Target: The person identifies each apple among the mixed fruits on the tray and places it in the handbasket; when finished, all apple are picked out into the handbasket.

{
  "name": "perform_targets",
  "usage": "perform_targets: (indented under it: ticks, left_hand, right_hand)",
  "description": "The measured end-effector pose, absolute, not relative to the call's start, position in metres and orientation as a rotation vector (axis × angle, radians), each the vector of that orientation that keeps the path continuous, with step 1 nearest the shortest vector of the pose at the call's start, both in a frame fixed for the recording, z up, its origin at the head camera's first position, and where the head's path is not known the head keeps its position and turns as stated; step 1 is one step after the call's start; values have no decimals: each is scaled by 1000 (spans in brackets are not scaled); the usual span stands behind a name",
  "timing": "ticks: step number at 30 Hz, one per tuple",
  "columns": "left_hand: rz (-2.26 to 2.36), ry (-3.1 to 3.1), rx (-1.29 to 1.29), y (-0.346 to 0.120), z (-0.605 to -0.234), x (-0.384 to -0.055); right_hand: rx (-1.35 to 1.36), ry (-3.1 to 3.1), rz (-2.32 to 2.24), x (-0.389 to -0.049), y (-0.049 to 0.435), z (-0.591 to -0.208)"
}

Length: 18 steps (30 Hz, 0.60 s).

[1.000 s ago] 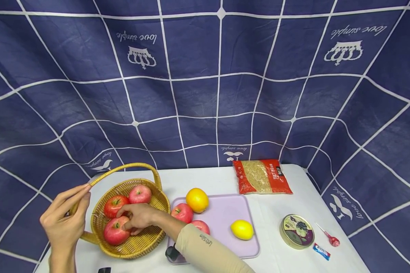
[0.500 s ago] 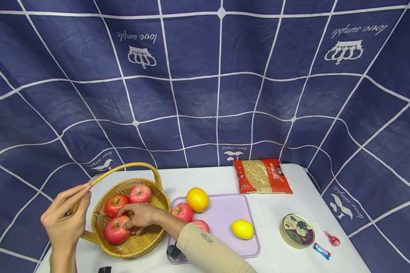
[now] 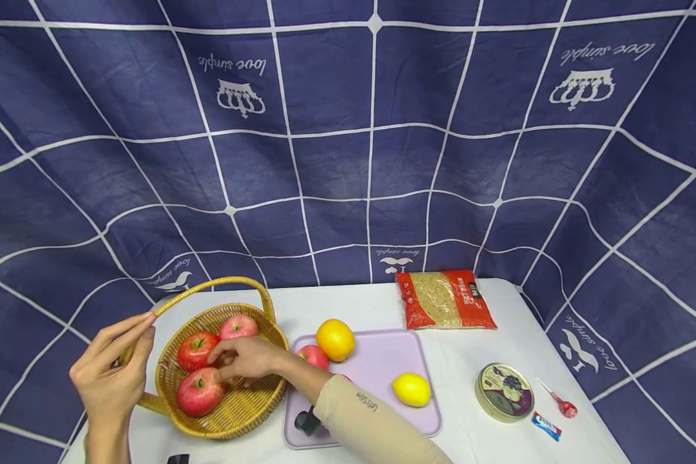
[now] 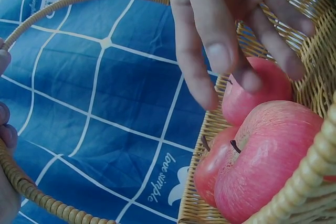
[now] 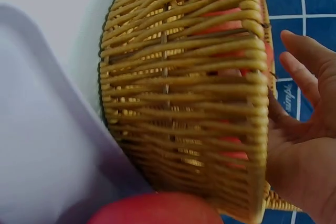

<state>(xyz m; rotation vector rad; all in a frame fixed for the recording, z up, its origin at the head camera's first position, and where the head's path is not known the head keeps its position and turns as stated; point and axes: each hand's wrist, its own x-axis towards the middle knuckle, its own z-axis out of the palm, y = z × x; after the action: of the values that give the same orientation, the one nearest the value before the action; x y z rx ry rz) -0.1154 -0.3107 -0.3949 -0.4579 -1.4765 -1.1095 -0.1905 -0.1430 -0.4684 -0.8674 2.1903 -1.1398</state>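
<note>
Basket (image 3: 240,409), woven and yellow-brown, stands at the left of the white table (image 3: 470,361), its tall handle (image 3: 232,280) arching above it; the left hand (image 3: 107,364) pinches the handle on its left side, thumb and fingers curled about the cane; the right hand (image 3: 246,361) reaches over the basket's right rim, gripping nothing, its fingers loosely bent and, in the left wrist view, spread apart; three apples lie in the basket: the near apple (image 3: 200,396), the middle apple (image 3: 197,350) just behind it, and the far apple (image 3: 239,325) by the back rim; the right thumb overlaps the near apple in the head view, and in the left wrist view a fingertip overlaps the far apple; whether either touches the fruit, I cannot tell.

To the right of the basket lies a pale purple tray (image 3: 383,351); an orange (image 3: 334,339) sits at its back edge, a tray apple (image 3: 314,356) just beside the orange, and a lemon (image 3: 412,390) near the right edge; a beige sleeve (image 3: 377,419) crosses the front left part of the tray; a red bag (image 3: 445,299) lies at the back of the table; farther right are a round tin (image 3: 504,392), a lollipop (image 3: 567,409) and a small packet (image 3: 547,426), all near one another; blue cloth (image 3: 336,161) with white lines hangs behind.
</note>
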Motion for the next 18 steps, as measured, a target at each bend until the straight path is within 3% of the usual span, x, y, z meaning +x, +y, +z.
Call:
perform_targets:
  ticks: [18]
  left_hand:
    - [-1120,-1465,-464,-309,-394,-117]
  right_hand:
    - [-1240,2236,-1094,-207,-71,-453]
